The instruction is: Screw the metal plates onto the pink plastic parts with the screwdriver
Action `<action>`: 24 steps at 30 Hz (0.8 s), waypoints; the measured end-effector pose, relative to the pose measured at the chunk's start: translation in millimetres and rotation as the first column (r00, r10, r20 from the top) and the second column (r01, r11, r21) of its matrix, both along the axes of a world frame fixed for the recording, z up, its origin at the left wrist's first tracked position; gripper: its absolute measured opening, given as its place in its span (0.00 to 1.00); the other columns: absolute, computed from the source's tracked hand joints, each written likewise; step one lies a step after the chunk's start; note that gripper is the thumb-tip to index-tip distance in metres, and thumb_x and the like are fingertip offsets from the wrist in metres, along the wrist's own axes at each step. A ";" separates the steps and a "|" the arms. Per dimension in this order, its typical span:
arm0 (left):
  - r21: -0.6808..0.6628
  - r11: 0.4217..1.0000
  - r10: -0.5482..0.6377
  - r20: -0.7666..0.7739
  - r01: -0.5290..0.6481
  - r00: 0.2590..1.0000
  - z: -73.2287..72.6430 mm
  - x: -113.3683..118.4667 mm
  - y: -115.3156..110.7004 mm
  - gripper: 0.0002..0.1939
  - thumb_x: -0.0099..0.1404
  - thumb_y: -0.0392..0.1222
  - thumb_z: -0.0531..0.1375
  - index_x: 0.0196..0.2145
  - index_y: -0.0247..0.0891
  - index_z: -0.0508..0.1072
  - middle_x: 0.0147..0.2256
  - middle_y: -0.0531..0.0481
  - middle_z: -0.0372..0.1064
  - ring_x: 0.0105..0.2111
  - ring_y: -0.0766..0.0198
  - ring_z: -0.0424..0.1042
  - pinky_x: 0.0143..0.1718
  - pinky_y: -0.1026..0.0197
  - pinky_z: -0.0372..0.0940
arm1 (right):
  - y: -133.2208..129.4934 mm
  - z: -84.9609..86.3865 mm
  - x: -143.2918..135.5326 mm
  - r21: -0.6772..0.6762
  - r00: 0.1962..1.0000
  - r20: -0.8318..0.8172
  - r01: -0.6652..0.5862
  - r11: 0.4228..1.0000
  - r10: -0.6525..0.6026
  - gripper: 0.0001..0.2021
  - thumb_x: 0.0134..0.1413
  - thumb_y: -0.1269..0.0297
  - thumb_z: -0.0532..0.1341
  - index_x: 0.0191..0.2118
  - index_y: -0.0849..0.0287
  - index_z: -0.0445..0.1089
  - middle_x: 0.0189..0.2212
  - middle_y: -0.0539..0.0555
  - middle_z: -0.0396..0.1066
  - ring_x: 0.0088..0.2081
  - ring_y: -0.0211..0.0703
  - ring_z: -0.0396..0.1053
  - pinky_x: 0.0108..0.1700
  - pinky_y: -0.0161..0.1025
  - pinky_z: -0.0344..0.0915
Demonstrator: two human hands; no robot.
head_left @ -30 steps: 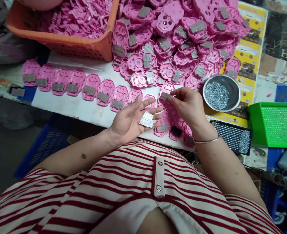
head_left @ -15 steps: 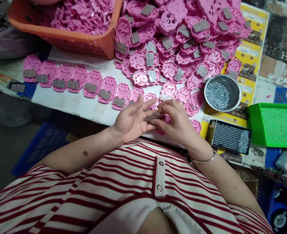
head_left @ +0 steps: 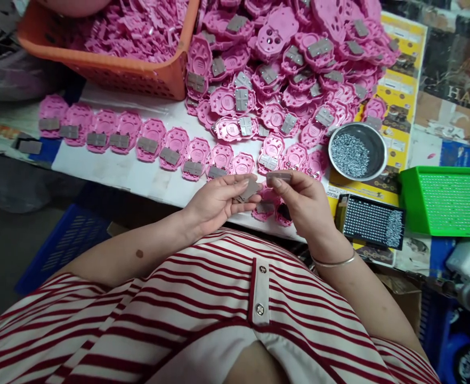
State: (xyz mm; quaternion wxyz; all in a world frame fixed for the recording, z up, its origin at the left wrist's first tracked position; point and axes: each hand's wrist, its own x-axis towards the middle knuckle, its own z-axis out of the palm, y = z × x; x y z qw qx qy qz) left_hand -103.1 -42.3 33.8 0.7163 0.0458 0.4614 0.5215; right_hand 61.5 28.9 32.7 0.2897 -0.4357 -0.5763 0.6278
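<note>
Between the thumb and fingers of my left hand (head_left: 215, 202) is a flat grey metal plate (head_left: 248, 191). My right hand (head_left: 305, 200) pinches another thin grey plate (head_left: 280, 175), held nearly edge-on, just to the right of the first. Under and beside my hands lie pink plastic shells (head_left: 243, 164), some partly hidden by my fingers. A row of such shells (head_left: 148, 140) runs off to the left, most with a grey plate lying across the lower end.
A large heap of pink shells (head_left: 277, 34) rises behind my hands. Around it stand an orange basket (head_left: 147, 74) of small pink parts, a metal bowl (head_left: 379, 152) of screws, a black screw tray (head_left: 365, 216) and a green tray (head_left: 411, 200).
My left hand has gone from open-palmed to gripping a plate between thumb and fingers. My right hand has drawn slightly away to the right with a plate. The view has shifted a little.
</note>
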 end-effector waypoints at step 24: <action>-0.092 0.986 -0.144 -0.081 0.137 0.986 2.7 2.5 1.3 0.09 0.64 0.26 0.61 0.38 0.34 0.79 0.30 0.50 0.76 0.26 0.67 0.78 0.28 0.68 0.75 | 10.3 12.4 19.5 0.076 0.963 0.025 0.267 0.961 -0.270 0.11 0.43 0.61 0.73 0.36 0.54 0.79 0.32 0.50 0.79 0.32 0.37 0.74 0.37 0.38 0.73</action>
